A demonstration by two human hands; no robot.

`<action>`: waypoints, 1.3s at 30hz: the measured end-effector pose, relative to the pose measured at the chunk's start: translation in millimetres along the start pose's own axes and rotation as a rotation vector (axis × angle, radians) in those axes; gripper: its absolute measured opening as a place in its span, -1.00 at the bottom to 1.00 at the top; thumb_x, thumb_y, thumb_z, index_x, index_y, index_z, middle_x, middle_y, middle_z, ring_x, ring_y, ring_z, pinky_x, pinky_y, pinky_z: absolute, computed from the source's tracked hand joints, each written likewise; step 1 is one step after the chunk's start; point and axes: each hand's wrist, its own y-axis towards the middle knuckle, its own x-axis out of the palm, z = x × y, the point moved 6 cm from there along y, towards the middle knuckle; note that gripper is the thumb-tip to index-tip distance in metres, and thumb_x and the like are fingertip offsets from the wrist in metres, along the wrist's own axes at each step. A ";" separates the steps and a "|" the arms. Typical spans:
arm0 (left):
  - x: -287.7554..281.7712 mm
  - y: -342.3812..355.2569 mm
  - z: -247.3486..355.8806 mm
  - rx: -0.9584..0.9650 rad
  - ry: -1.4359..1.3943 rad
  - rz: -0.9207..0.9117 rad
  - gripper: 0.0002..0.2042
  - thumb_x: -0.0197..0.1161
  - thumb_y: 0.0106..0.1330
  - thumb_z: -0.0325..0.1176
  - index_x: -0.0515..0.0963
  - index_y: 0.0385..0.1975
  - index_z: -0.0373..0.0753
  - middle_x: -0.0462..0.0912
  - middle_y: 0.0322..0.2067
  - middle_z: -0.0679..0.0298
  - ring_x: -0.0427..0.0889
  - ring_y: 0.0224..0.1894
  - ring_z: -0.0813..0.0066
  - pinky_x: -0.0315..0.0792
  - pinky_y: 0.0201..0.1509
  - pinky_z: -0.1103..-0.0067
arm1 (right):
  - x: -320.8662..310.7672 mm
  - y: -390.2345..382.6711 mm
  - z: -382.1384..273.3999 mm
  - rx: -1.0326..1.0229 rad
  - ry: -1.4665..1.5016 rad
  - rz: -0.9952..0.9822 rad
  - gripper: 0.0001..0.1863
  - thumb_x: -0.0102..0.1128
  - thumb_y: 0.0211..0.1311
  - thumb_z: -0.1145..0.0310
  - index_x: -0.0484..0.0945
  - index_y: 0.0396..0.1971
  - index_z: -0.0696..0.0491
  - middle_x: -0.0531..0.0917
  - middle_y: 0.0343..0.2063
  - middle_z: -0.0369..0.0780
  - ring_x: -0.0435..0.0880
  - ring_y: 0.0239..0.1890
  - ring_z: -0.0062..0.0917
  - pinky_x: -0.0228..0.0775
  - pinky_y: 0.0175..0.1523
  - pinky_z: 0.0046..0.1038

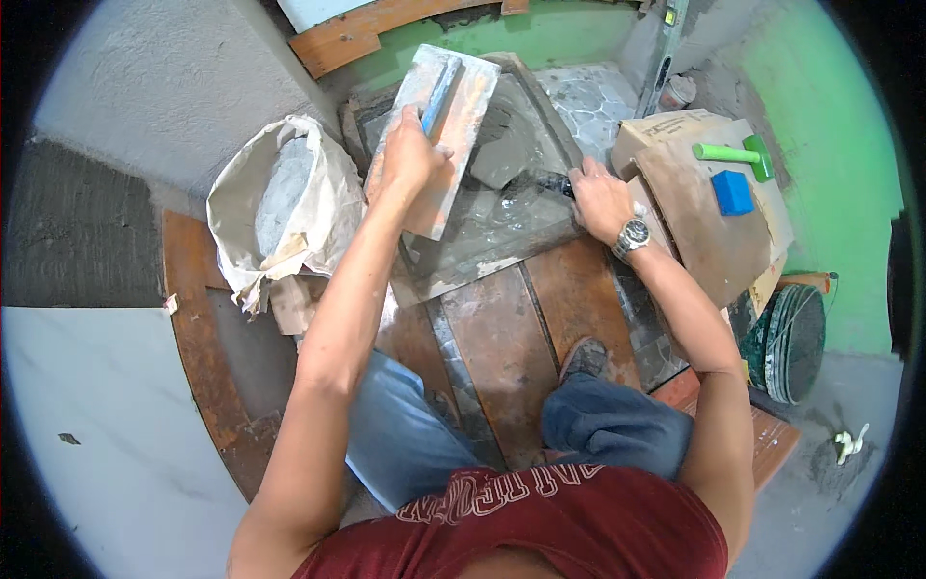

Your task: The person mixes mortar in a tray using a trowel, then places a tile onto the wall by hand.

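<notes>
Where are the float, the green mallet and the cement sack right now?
float (463,106): head view, on its bare face right of the handle.
green mallet (725,152): head view, on its green handle.
cement sack (318,198): head view, on its crumpled right side.

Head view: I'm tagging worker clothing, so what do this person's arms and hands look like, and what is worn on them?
Both forearms are bare, with no sleeves reaching them and no gloves on the left hand or the right hand. A silver metal wristwatch with a dark round dial sits on the right wrist. No rings can be made out.
</notes>
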 end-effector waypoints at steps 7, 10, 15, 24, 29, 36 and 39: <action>18.8 -10.8 26.8 0.030 -0.043 -0.109 -0.16 0.61 -0.05 -0.31 0.29 0.23 -0.45 0.62 -0.02 -0.22 0.61 0.09 -0.13 0.47 0.19 0.25 | -6.4 16.4 -11.4 -0.014 0.023 0.006 -0.88 0.18 0.07 0.44 0.60 -0.39 0.14 0.56 -0.22 -0.07 0.64 -0.12 -0.22 0.59 -0.15 -0.22; 20.4 -10.4 21.0 -0.003 -0.099 -0.145 -0.15 0.61 -0.05 -0.31 0.27 0.25 -0.46 0.61 0.00 -0.23 0.60 0.11 -0.12 0.47 0.21 0.26 | -23.7 16.2 -16.3 -0.009 0.056 0.024 -0.87 0.20 0.04 0.46 0.59 -0.39 0.15 0.56 -0.23 -0.06 0.63 -0.12 -0.21 0.59 -0.15 -0.20; 8.4 1.3 -10.7 -0.100 -0.021 -0.113 -0.18 0.60 -0.02 -0.33 0.28 0.23 -0.45 0.62 0.00 -0.22 0.62 0.09 -0.10 0.47 0.21 0.27 | -60.9 9.5 -23.2 -0.064 0.054 0.058 -0.89 0.16 0.04 0.51 0.62 -0.42 0.16 0.59 -0.24 -0.06 0.64 -0.12 -0.21 0.60 -0.16 -0.20; -36.8 1.0 1.8 0.024 -0.250 0.296 -0.53 0.48 0.14 -0.26 0.45 -0.06 -0.38 0.66 -0.13 -0.10 0.68 -0.08 0.08 0.50 0.04 0.31 | -79.1 15.8 52.3 0.175 0.384 -0.042 -0.68 0.25 0.05 0.24 0.60 -0.37 0.23 0.65 -0.38 0.10 0.67 -0.28 -0.03 0.50 -0.14 -0.08; -19.2 0.3 -15.6 0.232 -0.771 0.401 -0.54 0.36 0.31 -0.45 0.32 0.13 -0.36 0.61 -0.11 0.17 0.55 -0.06 0.40 0.44 0.09 0.47 | 19.8 -8.2 20.7 0.442 1.066 -0.441 -0.61 0.21 0.25 0.15 0.46 -0.45 0.23 0.58 -0.64 -0.07 0.59 -0.66 -0.35 0.50 -0.41 -0.23; 8.1 1.0 -101.7 0.289 0.115 0.354 -0.79 0.22 0.37 -0.35 0.61 -0.10 -0.32 0.68 -0.07 0.10 0.63 -0.01 0.26 0.45 0.13 0.42 | -98.8 -26.2 -43.2 -0.069 0.957 -0.121 -0.61 0.13 0.35 0.13 0.38 -0.28 0.23 0.55 -0.64 -0.04 0.63 -0.59 -0.18 0.49 -0.42 -0.18; 20.6 8.0 -95.9 0.442 0.586 0.298 -0.72 0.15 0.38 -0.26 0.62 -0.06 -0.28 0.68 -0.05 0.03 0.65 -0.02 0.11 0.51 0.02 0.28 | -140.4 -32.6 -89.2 -0.061 0.941 -0.537 -0.60 0.10 0.34 0.17 0.35 -0.24 0.28 0.58 -0.60 0.10 0.66 -0.46 0.04 0.49 -0.29 -0.08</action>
